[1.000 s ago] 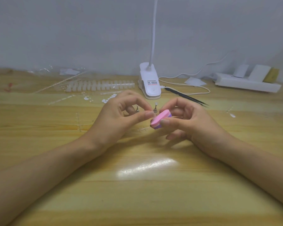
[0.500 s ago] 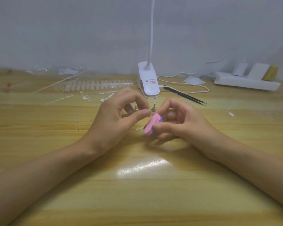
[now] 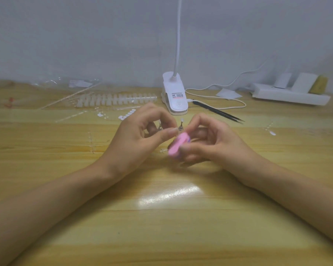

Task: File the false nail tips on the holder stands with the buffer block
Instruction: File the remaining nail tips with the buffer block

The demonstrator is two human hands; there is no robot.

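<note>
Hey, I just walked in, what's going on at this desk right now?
A person is filing false nails at a wooden table. The right hand grips a pink buffer block, which is blurred as if mid-stroke. The left hand pinches what looks like a nail tip right at the block's upper end, though it is too small to be sure. A holder stand stands just behind, with a clip lamp, black tweezers and a strip of spare tips farther back.
</note>
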